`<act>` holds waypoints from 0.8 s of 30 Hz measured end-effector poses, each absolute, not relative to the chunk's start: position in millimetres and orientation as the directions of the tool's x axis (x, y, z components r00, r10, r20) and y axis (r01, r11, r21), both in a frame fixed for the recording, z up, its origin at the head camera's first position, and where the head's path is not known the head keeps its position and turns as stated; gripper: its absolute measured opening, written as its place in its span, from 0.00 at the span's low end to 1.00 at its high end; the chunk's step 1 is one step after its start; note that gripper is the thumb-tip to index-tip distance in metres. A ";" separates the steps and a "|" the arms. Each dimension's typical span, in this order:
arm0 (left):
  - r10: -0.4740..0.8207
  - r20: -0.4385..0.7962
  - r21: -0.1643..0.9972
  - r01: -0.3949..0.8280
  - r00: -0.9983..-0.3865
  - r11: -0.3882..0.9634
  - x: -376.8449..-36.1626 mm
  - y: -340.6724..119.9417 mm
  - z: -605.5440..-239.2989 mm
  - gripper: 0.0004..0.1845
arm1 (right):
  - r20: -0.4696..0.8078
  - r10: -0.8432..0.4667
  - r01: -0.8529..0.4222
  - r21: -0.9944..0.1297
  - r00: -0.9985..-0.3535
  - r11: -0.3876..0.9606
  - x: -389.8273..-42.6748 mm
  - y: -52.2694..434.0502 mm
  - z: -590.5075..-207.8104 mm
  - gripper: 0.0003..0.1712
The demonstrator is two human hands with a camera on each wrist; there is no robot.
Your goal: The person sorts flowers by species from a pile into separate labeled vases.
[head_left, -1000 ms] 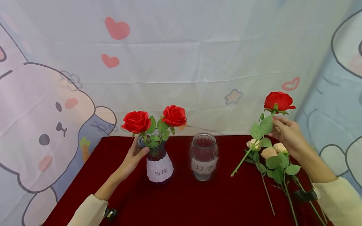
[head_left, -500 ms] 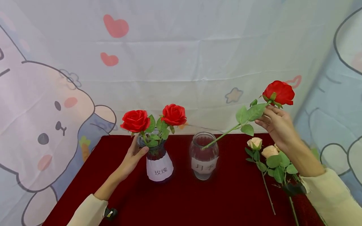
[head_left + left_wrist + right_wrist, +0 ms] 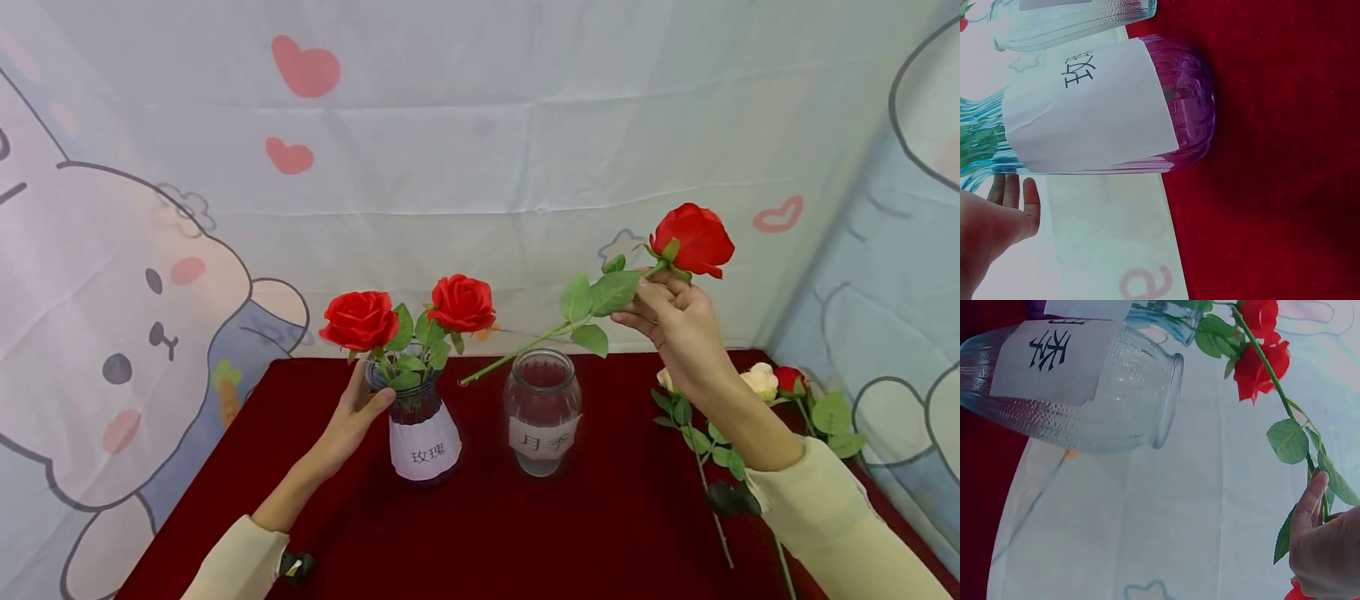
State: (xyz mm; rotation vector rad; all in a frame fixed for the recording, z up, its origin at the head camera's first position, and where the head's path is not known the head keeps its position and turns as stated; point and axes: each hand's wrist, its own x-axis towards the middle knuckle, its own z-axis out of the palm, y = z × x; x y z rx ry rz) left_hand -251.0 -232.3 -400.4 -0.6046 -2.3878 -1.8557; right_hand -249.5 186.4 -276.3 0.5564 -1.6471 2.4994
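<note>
You are carrying the rose (image 3: 692,240), pinched under its bloom by your right hand (image 3: 678,321), toward the vase (image 3: 420,429) your left hand (image 3: 352,421) grips; next, I judge, tip the stem down into its mouth.

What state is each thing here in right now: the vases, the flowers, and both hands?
Purple-tinted vase: upright, holding two red roses.
Clear vase: upright, no flowers inside.
Red rose in hand: lifted, tilted, stem end above the gap between the vases.
Left hand: holds the purple-tinted vase's neck.
Right hand: pinches the stem just under the bloom.
Cream roses: lying on the red tablecloth.
</note>
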 end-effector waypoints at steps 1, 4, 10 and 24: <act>0.268 0.280 0.920 0.338 -0.922 0.199 -250.5 -233.0 -400.1 0.39 | 0.357 -0.123 -0.284 -0.874 -0.926 -0.395 -249.7 182.6 -276.6 0.09; 0.269 0.284 0.921 0.340 -0.920 0.192 -249.4 -234.1 -399.6 0.39 | 0.364 -0.141 -0.293 -0.884 -0.921 -0.365 -250.8 171.6 -277.2 0.10; 0.273 0.291 0.918 0.348 -0.917 0.188 -249.9 -232.5 -399.1 0.40 | 0.388 -0.161 -0.326 -0.893 -0.908 -0.310 -253.9 150.9 -274.1 0.09; 0.265 0.268 0.928 0.322 -0.926 0.189 -249.4 -232.9 -399.4 0.40 | 0.519 -0.216 -0.483 -0.853 -0.827 -0.199 -255.0 109.2 -280.1 0.09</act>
